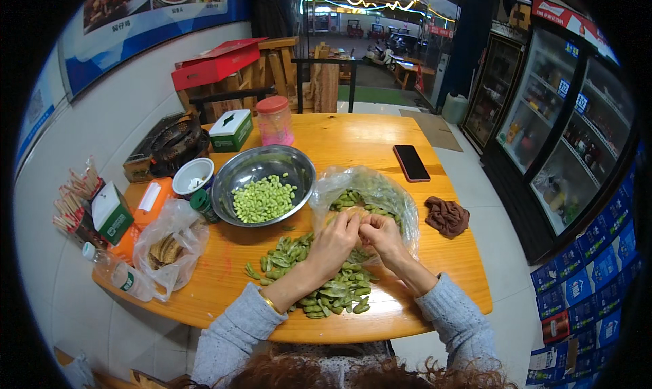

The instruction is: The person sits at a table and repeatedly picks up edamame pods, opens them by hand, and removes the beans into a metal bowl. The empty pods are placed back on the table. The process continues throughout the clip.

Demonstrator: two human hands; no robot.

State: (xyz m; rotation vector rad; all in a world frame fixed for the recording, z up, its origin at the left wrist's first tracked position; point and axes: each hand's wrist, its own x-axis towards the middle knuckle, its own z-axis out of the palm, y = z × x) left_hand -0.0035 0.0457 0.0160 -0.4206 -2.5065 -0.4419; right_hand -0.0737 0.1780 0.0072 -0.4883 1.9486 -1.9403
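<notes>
My left hand (333, 244) and my right hand (385, 238) meet at the fingertips, pinching a small green bean pod (362, 217) that the fingers mostly hide. They are over the near side of an opened clear plastic bag (410, 213) holding green bean pods (348, 199). Under and between my forearms spreads a loose pile of pods and flattened shells (333, 292). To the left of the bag, a stainless steel bowl (300, 190) contains shelled green beans (262, 199).
On the wooden table (448, 282) are a phone (411, 162), a brown cloth (447, 217), a white bowl (186, 177), a green-lidded jar (204, 205), a knotted plastic bag (170, 251), a water bottle (117, 272), tissue boxes (232, 130) and a red-lidded plastic jar (275, 121). Glass-door fridges (550, 124) stand right.
</notes>
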